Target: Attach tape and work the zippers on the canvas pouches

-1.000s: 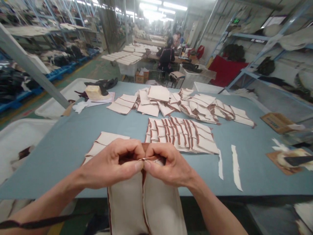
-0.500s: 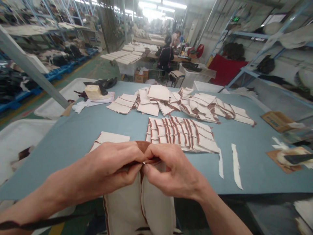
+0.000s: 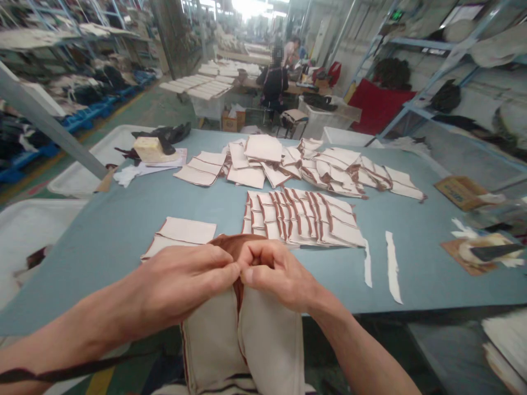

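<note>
A cream fabric piece with brown edging [image 3: 272, 343] hangs below my hands at the near edge of the table, its brown inner side showing at the top. My left hand [image 3: 189, 277] pinches its upper edge near the central seam. Right beside it, my right hand [image 3: 274, 274] grips the same edge, thumb against curled forefinger. The fingertips of both hands meet over the seam and hide what lies between them. Just beyond my left hand, a single cream panel [image 3: 187, 230] lies flat. Overlapping cream panels with brown edges [image 3: 302, 216] are fanned out beyond my right hand.
Across the blue-grey table [image 3: 119, 241] lies a loose heap of cream panels [image 3: 263, 148]. Two white strips, one a separate strip [image 3: 393, 269], lie at right. A yellow block [image 3: 150, 149] sits back left, a cardboard box [image 3: 465, 192] right. A person [image 3: 274, 82] sits further back.
My fingers have shifted slightly upward along the seam, and the brown inner side shows more. The lower fabric has swung a little right. The whole view has tilted slightly.
</note>
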`<state>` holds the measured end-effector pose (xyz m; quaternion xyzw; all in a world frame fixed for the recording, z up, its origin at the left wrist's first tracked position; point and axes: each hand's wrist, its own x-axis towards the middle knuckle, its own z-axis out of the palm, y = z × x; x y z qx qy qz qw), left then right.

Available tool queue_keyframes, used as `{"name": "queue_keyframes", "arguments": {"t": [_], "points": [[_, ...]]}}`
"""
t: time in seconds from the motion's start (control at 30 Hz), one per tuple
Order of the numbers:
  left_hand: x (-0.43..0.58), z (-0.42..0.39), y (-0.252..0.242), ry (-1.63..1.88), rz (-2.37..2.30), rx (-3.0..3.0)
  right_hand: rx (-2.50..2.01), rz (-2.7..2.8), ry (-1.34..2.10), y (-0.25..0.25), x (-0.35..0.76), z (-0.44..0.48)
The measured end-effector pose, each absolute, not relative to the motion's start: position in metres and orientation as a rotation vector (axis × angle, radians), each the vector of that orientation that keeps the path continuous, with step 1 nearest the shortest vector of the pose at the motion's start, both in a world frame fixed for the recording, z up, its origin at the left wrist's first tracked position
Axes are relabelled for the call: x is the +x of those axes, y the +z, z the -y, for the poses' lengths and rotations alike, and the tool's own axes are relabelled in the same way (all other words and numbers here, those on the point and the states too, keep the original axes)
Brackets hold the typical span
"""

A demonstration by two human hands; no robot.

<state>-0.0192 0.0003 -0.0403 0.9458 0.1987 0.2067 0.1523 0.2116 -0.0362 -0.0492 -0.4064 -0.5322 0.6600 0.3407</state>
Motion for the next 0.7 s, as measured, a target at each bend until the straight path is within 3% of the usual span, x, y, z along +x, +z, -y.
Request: {"name": "queue_keyframes", "arguments": {"t": [0.1,0.2,0.43,0.53,0.7], "points": [[-0.022,-0.001,-0.034,0.647,-0.56,2.472,-1.034,1.536,1.526,-0.043,0.211,0.041],[-0.022,-0.003,-0.023,0.479,-0.655,2.323,-1.027,1.732,1.171,-0.037,0.211,0.046],[-0.02,-0.002,-0.021,0.278,-0.732,2.348,-1.055,1.951,0.53,-0.046,0.208,0.055],[-0.02,0.0,-0.028,0.387,-0.698,2.396,-1.015,1.928,0.636,-0.043,0.211,0.053],[-0.011,0.008,-0.046,0.616,-0.735,2.169,-0.971,1.768,1.286,-0.043,0.219,0.044]]}}
